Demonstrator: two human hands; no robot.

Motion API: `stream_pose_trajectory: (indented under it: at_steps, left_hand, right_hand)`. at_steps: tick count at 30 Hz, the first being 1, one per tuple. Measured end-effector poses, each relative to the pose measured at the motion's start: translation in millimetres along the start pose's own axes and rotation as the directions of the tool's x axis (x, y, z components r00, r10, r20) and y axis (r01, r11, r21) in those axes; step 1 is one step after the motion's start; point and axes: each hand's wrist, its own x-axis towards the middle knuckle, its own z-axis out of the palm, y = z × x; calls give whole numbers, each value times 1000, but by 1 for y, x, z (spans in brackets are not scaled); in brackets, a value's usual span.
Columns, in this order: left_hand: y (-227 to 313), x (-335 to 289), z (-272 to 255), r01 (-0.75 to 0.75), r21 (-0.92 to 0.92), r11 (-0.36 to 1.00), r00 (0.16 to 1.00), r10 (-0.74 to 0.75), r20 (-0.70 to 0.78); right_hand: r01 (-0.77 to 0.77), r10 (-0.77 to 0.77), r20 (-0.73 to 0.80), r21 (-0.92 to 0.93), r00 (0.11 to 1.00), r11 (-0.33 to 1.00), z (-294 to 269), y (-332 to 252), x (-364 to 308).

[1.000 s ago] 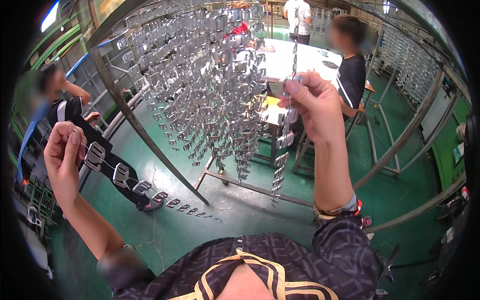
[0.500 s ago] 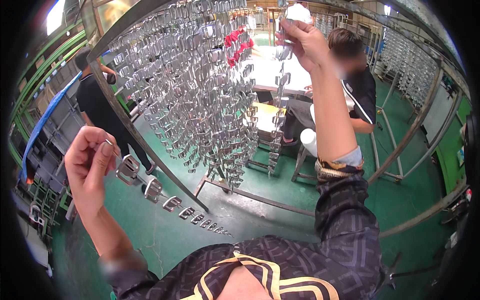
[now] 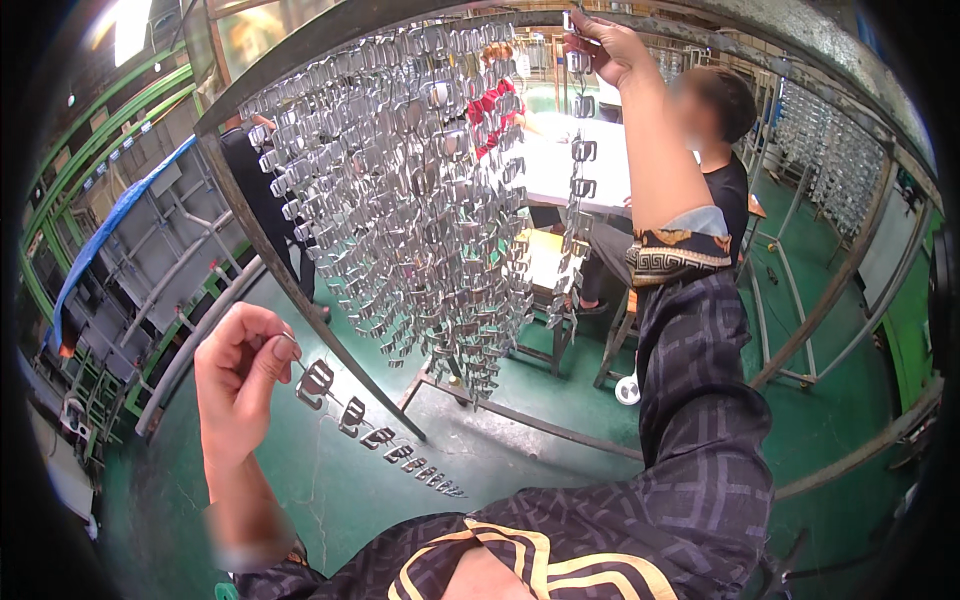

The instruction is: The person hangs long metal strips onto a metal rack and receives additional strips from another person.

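Observation:
My left hand (image 3: 243, 378) is at the lower left, thumb and fingers pinched on the wire end of a strand of metal buckles (image 3: 352, 416). That strand hangs down and away above the floor, its buckles spaced one after another. My right hand (image 3: 612, 48) is raised to the top bar of a metal rack (image 3: 690, 45). Its fingers close on the upper end of another hanging strand of buckles (image 3: 583, 152); the exact contact with the bar is too small to make out. To its left, a dense curtain of silver buckle strands (image 3: 400, 190) hangs from the rack.
A seated person (image 3: 725, 120) is beyond my right arm, beside a white-topped table (image 3: 575, 165). Someone in red (image 3: 492, 110) is behind the strands, and a person in dark clothes (image 3: 255, 175) stands left. More hanging strands (image 3: 820, 150) are at the far right. The rack's lower bar (image 3: 530, 425) crosses the green floor.
My right hand has risen to the top bar with its strand. The left hand, still gripping its strand, has moved right and lower. The view has shifted slightly.

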Motion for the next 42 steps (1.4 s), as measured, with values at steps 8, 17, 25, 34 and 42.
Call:
stream_pose_trajectory:
  at_steps: [8,17,25,34,42]
  left_hand:
    - [-8,-6,-2,19,32,999,999,-18,-29]
    - [-10,-2,4,40,38,999,999,-39,-17]
    - [-15,16,17,-11,-14,1000,999,12,53]
    - [-23,32,60,-81,-84,993,984,93,151]
    - [-45,34,111,-119,-146,982,949,156,274]
  right_hand:
    - [-91,81,-80,-120,993,989,22,-8,-11]
    - [-80,45,-126,-291,991,953,4,11,11]
    - [230,-438,-165,-662,884,714,15,-21,-54]
    - [116,-39,136,-618,990,777,106,13,-297]
    - [285,-425,24,-776,905,562,148,78,-395]
